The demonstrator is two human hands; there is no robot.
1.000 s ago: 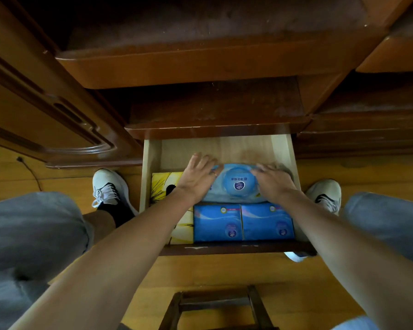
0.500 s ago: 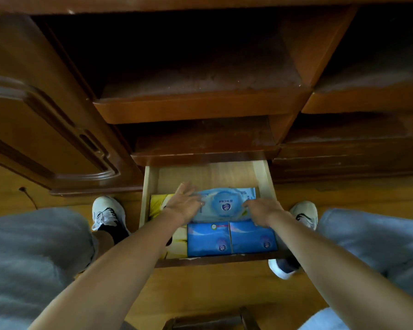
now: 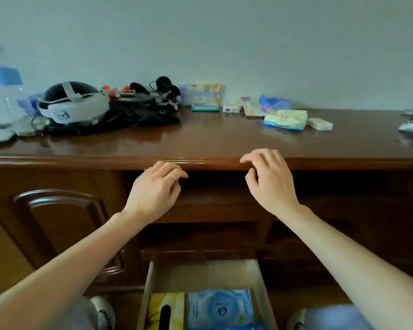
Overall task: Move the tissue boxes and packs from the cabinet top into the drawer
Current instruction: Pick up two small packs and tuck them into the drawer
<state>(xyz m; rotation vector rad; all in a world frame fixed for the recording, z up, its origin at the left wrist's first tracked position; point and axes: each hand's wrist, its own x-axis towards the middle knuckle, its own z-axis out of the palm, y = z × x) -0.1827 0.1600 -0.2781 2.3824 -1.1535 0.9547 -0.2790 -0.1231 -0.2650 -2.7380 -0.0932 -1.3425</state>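
**Hands up from the drawer, view lifted to the cabinet top**

Both hands have left the blue wipes pack they were pressing half a second ago and now hover empty at the front edge of the cabinet top, while the view has swung up from the drawer to the wall.

Nearest, at the bottom edge, the open drawer (image 3: 256, 277) shows pale wooden sides. Inside lie a yellow tissue box (image 3: 174, 306) on the left, its long axis running near to far, and the blue wipes pack (image 3: 221, 308) flat beside it, round label up.

Above that, the left hand (image 3: 153, 191) and right hand (image 3: 270, 182) hang loosely curled, grasping nothing, in front of the dark open shelves.

Farther off, the glossy brown cabinet top (image 3: 200, 139) carries a pale yellow tissue pack (image 3: 285, 119) at right, lying flat with its long axis left to right, and a small white pack (image 3: 320, 124) just beside it. A headset (image 3: 72, 103) and tangled black cables (image 3: 141, 110) sit at left. A plain pale wall stands behind.
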